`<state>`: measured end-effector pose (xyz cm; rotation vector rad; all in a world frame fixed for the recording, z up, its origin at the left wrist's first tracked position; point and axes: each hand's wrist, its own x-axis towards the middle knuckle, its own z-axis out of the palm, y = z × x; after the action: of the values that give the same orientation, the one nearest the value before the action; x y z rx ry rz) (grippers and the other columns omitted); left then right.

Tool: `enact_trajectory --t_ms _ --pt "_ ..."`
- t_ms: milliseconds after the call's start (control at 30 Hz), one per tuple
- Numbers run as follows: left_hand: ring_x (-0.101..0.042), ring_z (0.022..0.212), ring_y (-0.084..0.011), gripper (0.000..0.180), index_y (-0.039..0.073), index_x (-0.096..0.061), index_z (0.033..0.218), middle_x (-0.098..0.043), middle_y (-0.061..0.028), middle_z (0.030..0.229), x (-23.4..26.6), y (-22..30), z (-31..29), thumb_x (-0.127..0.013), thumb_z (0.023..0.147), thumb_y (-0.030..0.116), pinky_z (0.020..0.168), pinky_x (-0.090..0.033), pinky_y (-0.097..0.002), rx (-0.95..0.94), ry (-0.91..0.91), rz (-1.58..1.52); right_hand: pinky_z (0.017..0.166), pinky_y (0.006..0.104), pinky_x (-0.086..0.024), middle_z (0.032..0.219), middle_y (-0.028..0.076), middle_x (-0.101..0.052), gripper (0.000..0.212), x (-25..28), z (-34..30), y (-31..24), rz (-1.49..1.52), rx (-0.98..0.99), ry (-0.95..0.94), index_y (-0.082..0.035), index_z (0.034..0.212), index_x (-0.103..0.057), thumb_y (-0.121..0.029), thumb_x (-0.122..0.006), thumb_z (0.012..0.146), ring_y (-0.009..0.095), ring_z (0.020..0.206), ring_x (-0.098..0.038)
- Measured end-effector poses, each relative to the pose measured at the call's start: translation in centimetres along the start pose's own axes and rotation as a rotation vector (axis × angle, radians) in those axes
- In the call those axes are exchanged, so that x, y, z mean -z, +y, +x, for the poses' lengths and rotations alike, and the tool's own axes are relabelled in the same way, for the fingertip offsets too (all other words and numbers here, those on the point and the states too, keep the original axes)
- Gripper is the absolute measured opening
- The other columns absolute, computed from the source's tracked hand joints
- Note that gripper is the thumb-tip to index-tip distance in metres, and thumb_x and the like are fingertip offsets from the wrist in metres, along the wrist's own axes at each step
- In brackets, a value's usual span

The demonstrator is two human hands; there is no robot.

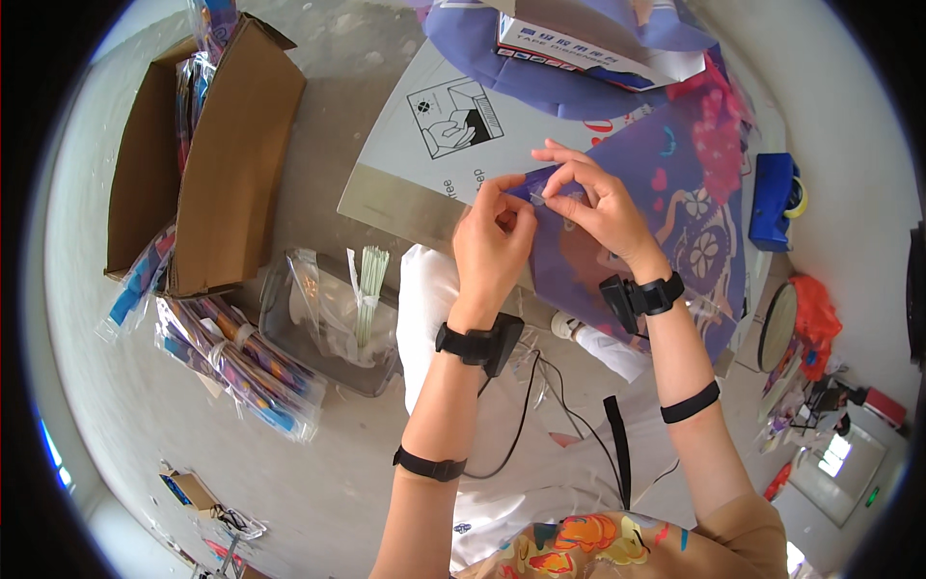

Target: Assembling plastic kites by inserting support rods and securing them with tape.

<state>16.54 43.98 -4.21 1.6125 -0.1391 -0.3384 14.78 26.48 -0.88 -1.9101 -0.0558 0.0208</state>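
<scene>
A thin purple sheet (709, 304) printed with a cartoon figure and pink hearts, kite-like in shape, lies over a white printed board (405, 188). Its corner comes up between my hands. My right hand (608, 212) pinches that corner with thumb and index finger, the other fingers raised. A small clear bit (537, 197) shows at those fingertips. Close on its left, my left hand (495, 241) is closed, fingers curled and index finger against the sheet's edge. What its fingertips hold, if anything, is hidden.
A blue tape dispenser (772, 203) stands at the right. Beyond the sheet is a white box (588, 43) on purple cloth. At left are an open carton (236, 159), bundled plastic packets (241, 362) and a grey tray (371, 384) holding pale thin sticks (370, 289).
</scene>
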Motion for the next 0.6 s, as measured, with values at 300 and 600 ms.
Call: enact_trajectory --t_ms 300,600 --pt "-0.063 0.061 -0.0142 0.026 0.004 -0.071 0.087 -0.068 -0.0031 0.068 -0.3 1.5 1.1 -0.066 0.092 0.029 0.059 -0.047 -0.0274 0.097 0.065 0.246 0.113 0.0428 -0.032 0.135 0.008 -0.06 0.006 0.1 -0.1 0.0 -0.018 0.03 0.003 -0.007 0.088 -0.065 -0.007 -0.071 0.086 0.031 0.143 -0.036" --pt "-0.064 0.057 -0.0198 0.026 0.008 -0.07 0.082 -0.067 -0.0027 0.064 -0.6 1.0 1.2 -0.066 0.091 0.033 0.056 -0.046 -0.0317 0.074 0.074 0.338 0.112 0.0412 -0.034 0.137 0.006 -0.058 0.007 0.7 -1.0 -0.1 -0.082 -0.02 -0.045 -0.008 0.086 -0.064 -0.007 -0.071 0.085 0.03 0.143 -0.036"
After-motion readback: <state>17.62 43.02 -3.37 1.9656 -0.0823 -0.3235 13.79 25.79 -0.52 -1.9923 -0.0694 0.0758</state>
